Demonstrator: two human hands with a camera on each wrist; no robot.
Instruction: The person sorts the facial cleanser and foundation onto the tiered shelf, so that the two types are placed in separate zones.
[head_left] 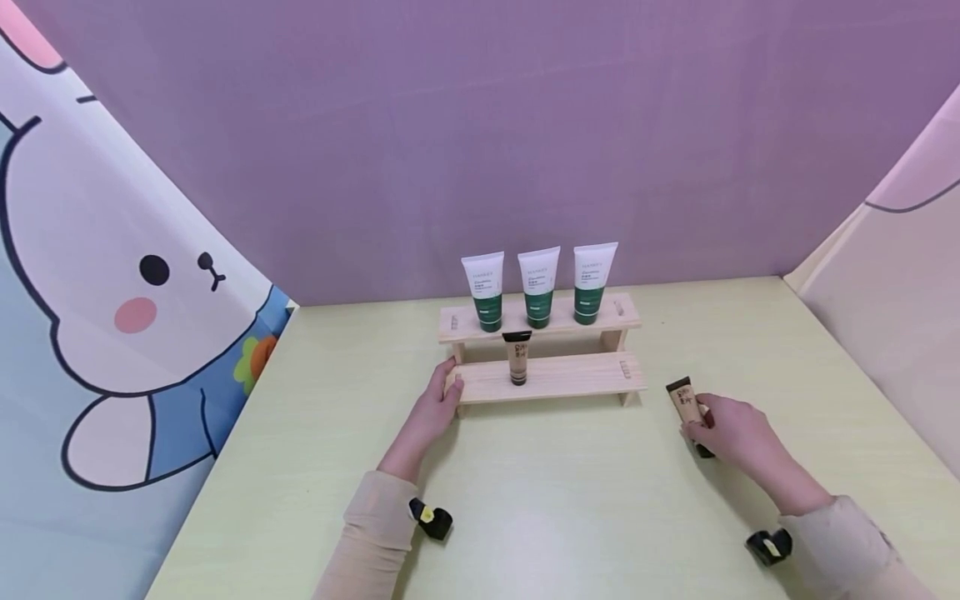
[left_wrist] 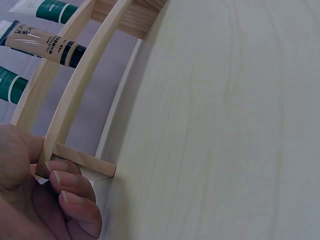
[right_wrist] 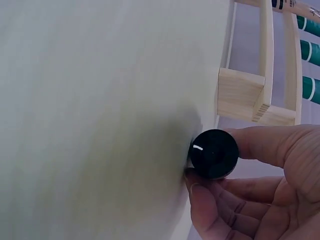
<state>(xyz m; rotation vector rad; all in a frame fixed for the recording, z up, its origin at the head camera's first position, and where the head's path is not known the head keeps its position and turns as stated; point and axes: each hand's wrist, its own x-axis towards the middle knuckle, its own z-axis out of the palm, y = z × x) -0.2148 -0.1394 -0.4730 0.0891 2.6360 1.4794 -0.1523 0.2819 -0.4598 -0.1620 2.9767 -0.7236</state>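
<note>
A two-step wooden display rack (head_left: 555, 377) stands near the back of the table. My left hand (head_left: 437, 402) grips the left end of its lower step; in the left wrist view the fingers (left_wrist: 75, 197) curl under the board's end. On that step a small beige tube (head_left: 518, 358) stands upright on its black cap. To the right of the rack, my right hand (head_left: 738, 429) pinches a matching beige tube (head_left: 684, 402) between thumb and fingers, tilted, low over the table. Its round black cap (right_wrist: 215, 154) faces the right wrist camera and hides the tube's body there.
Three white-and-green tubes, a left one (head_left: 486, 292), a middle one (head_left: 538, 287) and a right one (head_left: 594, 283), stand on the upper step. Behind the pale table (head_left: 555, 500) rises a purple backdrop (head_left: 525, 142). A cartoon-print cloth (head_left: 97, 292) hangs along the left side.
</note>
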